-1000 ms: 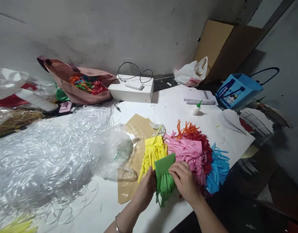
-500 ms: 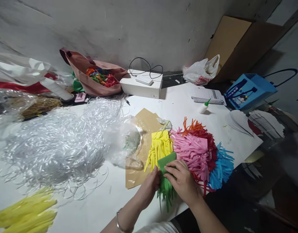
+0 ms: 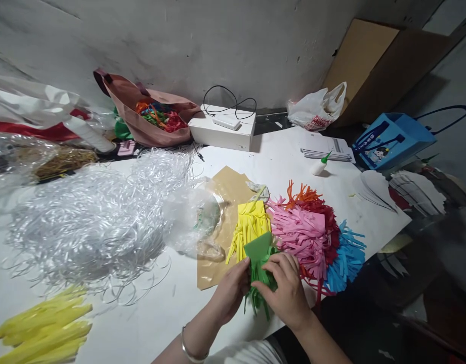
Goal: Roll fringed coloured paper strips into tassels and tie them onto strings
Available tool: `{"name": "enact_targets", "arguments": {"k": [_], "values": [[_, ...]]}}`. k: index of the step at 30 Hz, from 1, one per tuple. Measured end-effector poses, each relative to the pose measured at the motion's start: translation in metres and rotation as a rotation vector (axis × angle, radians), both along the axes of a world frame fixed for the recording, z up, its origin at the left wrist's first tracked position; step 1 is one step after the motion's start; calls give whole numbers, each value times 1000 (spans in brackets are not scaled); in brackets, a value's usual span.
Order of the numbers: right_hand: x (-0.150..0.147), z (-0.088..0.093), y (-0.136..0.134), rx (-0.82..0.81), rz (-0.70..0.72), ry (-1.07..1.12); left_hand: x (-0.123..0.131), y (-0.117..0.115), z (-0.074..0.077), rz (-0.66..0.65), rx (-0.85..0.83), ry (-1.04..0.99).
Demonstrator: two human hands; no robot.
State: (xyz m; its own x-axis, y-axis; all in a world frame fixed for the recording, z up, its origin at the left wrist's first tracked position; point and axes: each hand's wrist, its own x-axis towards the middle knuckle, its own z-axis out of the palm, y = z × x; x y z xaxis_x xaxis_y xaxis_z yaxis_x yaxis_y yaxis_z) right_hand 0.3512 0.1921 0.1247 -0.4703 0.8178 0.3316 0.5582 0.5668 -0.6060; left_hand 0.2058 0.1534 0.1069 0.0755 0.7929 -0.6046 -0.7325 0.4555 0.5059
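Both hands hold a green fringed paper piece [image 3: 258, 251] near the front edge of the white table [image 3: 157, 323]. My left hand [image 3: 230, 289] grips its left side with fingers curled. Closed round its strips from the right is my right hand [image 3: 286, 290]. Just beyond lie more fringed paper pieces: yellow [image 3: 250, 227], pink [image 3: 299, 232], dark red with orange tips [image 3: 304, 194] and blue [image 3: 346, 258].
A big heap of clear plastic strands [image 3: 88, 217] fills the left. Yellow strips [image 3: 43, 331] lie front left. Brown paper [image 3: 225, 192], a white box [image 3: 222, 132], a pink bag [image 3: 149, 121], a glue bottle [image 3: 319, 166] and a blue bag [image 3: 392, 139] stand around.
My hands have shifted on the green piece, its flat end tipping upward and its fringe bunching between them. The view has swung a little to the left.
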Motion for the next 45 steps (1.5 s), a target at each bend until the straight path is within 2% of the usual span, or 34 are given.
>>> {"name": "enact_targets", "arguments": {"k": [3, 6, 9, 11, 14, 16, 19, 23, 25, 28, 31, 33, 35, 37, 40, 41, 43, 45], "values": [[-5, -4, -11, -13, -37, -71, 5, 0, 5, 27, 40, -65], [-4, -10, -15, -85, -39, -36, 8, 0, 5, 67, 39, -56], [4, -23, -7, -183, -26, 93, 7, -1, -1, 68, 40, -9], [11, -34, 8, -212, -85, 177, 5, -4, -8, 76, 10, 23], [12, -50, 50, -212, -174, 146, 2, -12, -19, 122, -63, 37], [4, -60, 88, -237, -175, -13, 1, -19, -24, 145, -125, 22], [-21, -71, 152, -265, -154, -125, -2, -27, -28, 178, -194, 0], [-58, -85, 224, -322, -235, -310, -9, -28, -28, 259, -205, 0], [-72, -94, 244, -356, -256, -414, -13, -26, -27, 286, -225, 7], [-85, -105, 255, -377, -237, -549, -19, -22, -27, 336, -243, 0], [-89, -107, 258, -355, -204, -648, -22, -18, -29, 395, -237, -25], [-87, -101, 261, -338, -177, -695, -22, -15, -29, 411, -232, -41], [-83, -90, 260, -322, -144, -726, -21, -12, -27, 436, -235, -38], [-77, -73, 246, -294, -119, -739, -20, -9, -22, 473, -222, -40], [-67, -41, 191, -222, -65, -704, -19, -5, -10, 491, -172, -128], [-63, -30, 166, -187, 9, -654, -19, -4, -6, 482, -157, -169], [-57, -13, 112, -76, 293, -384, -18, -4, -1, 483, -145, -225], [-53, -2, 67, -24, 418, -268, -15, -6, 0, 498, -131, -240]]}}
